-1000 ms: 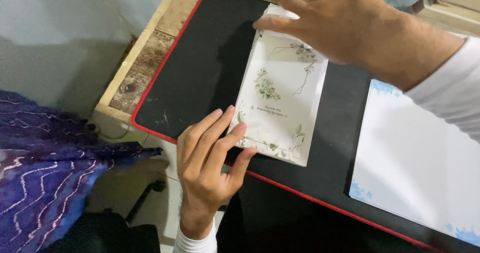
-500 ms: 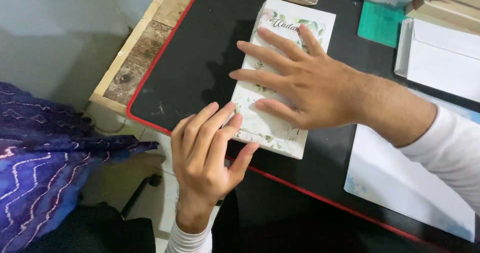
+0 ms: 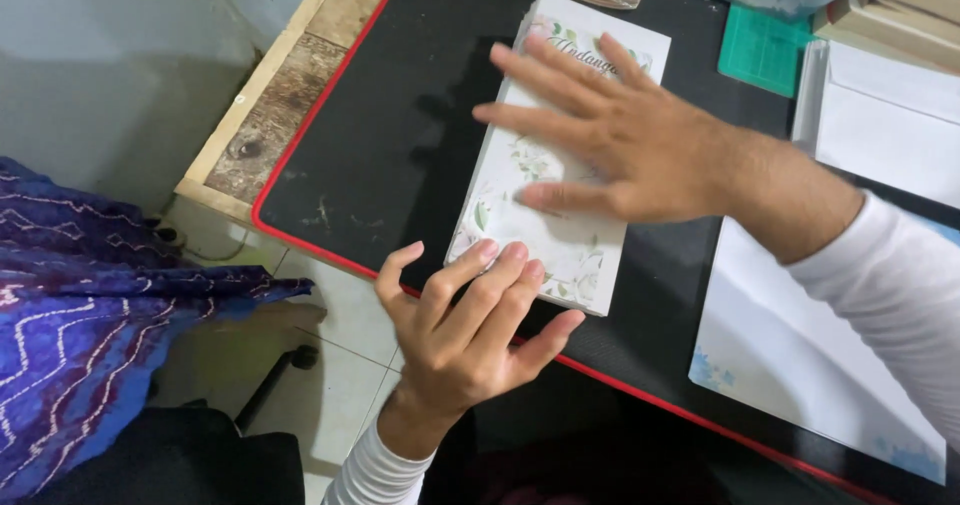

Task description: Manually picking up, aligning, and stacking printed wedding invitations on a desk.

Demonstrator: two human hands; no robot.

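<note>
A stack of white cards with green floral print [image 3: 560, 245] lies on a black desk mat with a red border [image 3: 390, 145]. My right hand [image 3: 600, 135] rests flat on top of the stack, fingers spread and pointing left. My left hand [image 3: 470, 325] touches the stack's near short edge with its fingertips, fingers extended and thumb apart. Neither hand grips anything.
A large white sheet with blue corners [image 3: 810, 355] lies right of the stack. White envelopes [image 3: 890, 115] and a small green cutting mat [image 3: 760, 50] sit at the back right. The wooden table edge [image 3: 270, 105] runs along the left. Purple patterned cloth [image 3: 90, 315] is at lower left.
My right hand came down from beyond the card's far end, pressed flat on the stack and slid toward its far end. The view shifted, showing more of the stack. My left hand stays at the near edge.
</note>
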